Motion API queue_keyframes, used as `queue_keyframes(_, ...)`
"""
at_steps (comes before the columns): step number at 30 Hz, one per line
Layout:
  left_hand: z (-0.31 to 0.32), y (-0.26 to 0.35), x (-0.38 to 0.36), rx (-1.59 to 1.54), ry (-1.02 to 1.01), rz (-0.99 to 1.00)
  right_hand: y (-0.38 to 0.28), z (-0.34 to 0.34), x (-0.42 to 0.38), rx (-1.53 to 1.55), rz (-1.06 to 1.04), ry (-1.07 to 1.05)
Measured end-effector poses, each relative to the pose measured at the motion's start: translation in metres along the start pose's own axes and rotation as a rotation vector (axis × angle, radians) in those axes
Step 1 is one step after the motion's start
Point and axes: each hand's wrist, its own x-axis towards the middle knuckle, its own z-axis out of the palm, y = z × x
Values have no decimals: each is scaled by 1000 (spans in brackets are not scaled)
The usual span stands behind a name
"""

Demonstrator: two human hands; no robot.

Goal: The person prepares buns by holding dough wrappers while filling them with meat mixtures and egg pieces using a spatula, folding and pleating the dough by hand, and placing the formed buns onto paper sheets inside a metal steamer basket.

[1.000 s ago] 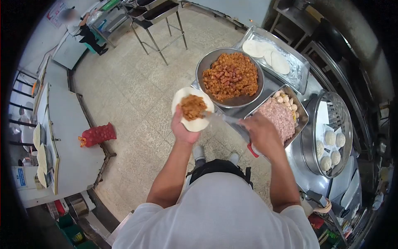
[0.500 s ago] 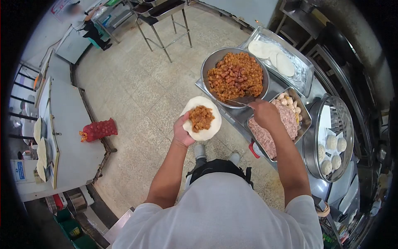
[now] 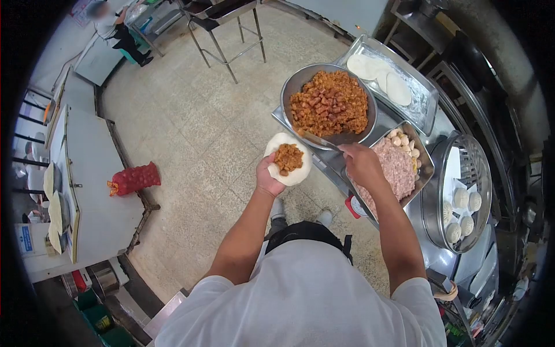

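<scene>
A round white dough wrapper [image 3: 296,178] rests on my left hand [image 3: 269,176], whose fingers are mostly under it. Orange-brown chunky filling [image 3: 288,159] sits at its centre. My right hand [image 3: 363,166] is closed around a flat metal spatula [image 3: 319,139], its blade pointing left over the near rim of a steel bowl [image 3: 288,122]. More of the same filling [image 3: 328,103] lies in that bowl. Below my right hand is a metal tray [image 3: 426,173] with pale minced meat [image 3: 395,168] and whitish balls.
Behind the bowl, a floured tray [image 3: 425,118] holds flat dough rounds [image 3: 399,89]. A steamer [image 3: 430,222] with several pleated buns [image 3: 461,198] stands at right. A red net sack [image 3: 136,179] lies by the left counter. Another person [image 3: 118,32] stands at the far upper left.
The spatula has moved left and up out of the bowl's filling toward the dough. My left hand and the wrapper have shifted slightly right, closer to the bowl.
</scene>
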Motion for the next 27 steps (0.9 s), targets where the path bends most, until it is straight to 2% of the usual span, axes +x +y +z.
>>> queue_keyframes(2, 0, 2, -2, -36, -24, -13, -2, -8, -12, 213, -90, 12)
queue_keyframes(8, 6, 6, -3, -38, -102, -31, -28, 7, -31, 197, -98, 75)
queue_keyframes(12, 13, 9, -7, 5, -143, 11, -34, -28, -31, 84, -123, 40)
queue_keyframes(15, 24, 11, -9, -90, -95, 16, -44, -36, -32, 53, -101, 44)
queue_keyframes(18, 36, 8, -10, -94, -23, 42, -41, -21, -29, 99, -224, 37)
queue_keyframes(20, 29, 8, -9, -92, 10, 44, -41, -15, -25, -71, -167, 13)
queue_keyframes(25, 24, 15, -27, -91, -125, 96, -23, -52, -29, 24, -103, 24)
queue_keyframes(26, 20, 22, -29, -92, -126, 90, -15, -57, -27, 41, -89, 53)
queue_keyframes(27, 16, 29, -32, 17, -41, 70, -14, -66, -23, -45, 30, 3)
